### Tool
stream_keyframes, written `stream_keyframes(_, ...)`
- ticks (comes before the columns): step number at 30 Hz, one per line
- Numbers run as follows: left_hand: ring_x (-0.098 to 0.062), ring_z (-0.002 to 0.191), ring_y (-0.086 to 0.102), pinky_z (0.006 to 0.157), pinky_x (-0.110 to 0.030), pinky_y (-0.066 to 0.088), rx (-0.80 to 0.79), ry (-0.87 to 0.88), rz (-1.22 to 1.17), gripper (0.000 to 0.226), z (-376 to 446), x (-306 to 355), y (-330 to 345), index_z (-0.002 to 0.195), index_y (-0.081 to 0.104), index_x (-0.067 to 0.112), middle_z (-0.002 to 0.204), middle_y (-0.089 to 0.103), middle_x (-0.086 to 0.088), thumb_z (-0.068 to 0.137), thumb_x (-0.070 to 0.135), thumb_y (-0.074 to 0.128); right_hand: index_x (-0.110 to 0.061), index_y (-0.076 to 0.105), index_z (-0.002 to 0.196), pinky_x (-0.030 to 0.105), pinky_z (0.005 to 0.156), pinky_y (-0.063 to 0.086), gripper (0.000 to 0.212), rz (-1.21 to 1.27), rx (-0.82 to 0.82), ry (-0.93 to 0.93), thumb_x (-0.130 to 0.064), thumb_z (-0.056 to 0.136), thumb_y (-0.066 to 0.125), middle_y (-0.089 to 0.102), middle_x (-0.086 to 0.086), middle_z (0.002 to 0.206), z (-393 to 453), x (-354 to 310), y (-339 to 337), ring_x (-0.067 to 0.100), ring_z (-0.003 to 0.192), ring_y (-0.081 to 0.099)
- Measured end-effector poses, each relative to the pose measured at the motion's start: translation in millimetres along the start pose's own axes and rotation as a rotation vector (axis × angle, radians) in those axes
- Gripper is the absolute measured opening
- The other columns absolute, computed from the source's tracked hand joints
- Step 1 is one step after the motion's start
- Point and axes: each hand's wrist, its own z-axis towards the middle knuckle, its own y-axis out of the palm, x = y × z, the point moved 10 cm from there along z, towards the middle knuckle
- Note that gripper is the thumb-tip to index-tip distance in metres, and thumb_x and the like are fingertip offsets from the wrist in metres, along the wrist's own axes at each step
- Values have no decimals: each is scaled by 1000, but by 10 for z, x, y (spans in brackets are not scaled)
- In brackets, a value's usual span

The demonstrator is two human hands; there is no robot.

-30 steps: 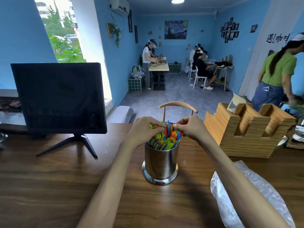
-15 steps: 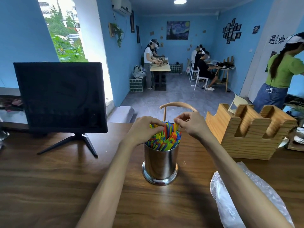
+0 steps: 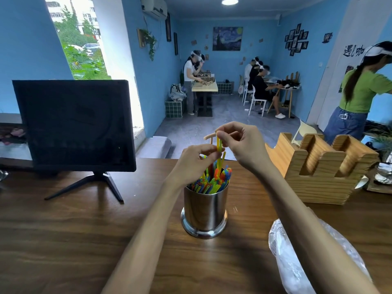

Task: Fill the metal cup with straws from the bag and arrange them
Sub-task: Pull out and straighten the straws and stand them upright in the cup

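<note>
above metal cup (image 3: pixel 205 211) — both hands pinching straws (image 3: pixel 219 145)

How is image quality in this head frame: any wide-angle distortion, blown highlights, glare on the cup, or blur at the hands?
Head view: strong wide-angle bowing, walls and monitor lean toward the edges; the window is overexposed; the metal cup shows soft reflections, no harsh glare; left hand and right hand, pinching yellow-green straws, are slightly soft; the plastic bag is partly cropped.
</note>
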Motion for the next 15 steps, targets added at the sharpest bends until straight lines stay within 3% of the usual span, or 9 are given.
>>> stream_keyframes(3, 3, 96, 67, 82, -16, 47, -37, 0, -13, 17, -2, -7, 19, 109, 77, 29, 96, 76, 16, 101, 29, 62, -28, 72, 91, 44, 76, 60, 10, 3, 93, -87, -18, 95, 71, 74, -4, 82, 21, -152, -84, 18, 79, 72)
stream_keyframes(5, 6, 93, 68, 77, -7, 42, -60, -7, -20, 17, -4, -16, 31, 110, 75, 25, 95, 76, 15, 102, 25, 61, -27, 71, 93, 39, 72, 61, 10, 52, 167, -115, -17, 96, 69, 73, -6, 83, 28, -218, -168, 15, 79, 72)
stream_keyframes(8, 2, 94, 69, 81, -14, 46, -99, -24, 8, 15, -10, -58, 58, 110, 71, 26, 96, 77, 12, 104, 27, 57, -21, 71, 96, 22, 63, 57, 10, 121, 254, -147, -12, 98, 67, 71, -7, 83, 13, -306, -276, 5, 75, 68)
stream_keyframes(11, -1, 97, 70, 92, -25, 51, -33, -45, -63, 17, -16, -83, -41, 111, 71, 26, 95, 77, 10, 104, 25, 56, -21, 72, 99, 35, 73, 61, 7, 158, 350, -170, -16, 99, 66, 73, -4, 88, -8, -325, -395, 11, 79, 72)
stream_keyframes(15, -2, 84, 70, 85, -21, 55, 157, -32, -234, 19, -37, -16, -328, 102, 69, 29, 88, 76, 6, 100, 13, 60, -11, 70, 106, 36, 73, 63, 10, 282, 474, -125, -14, 101, 62, 73, 2, 91, -46, -211, -548, 16, 79, 73)
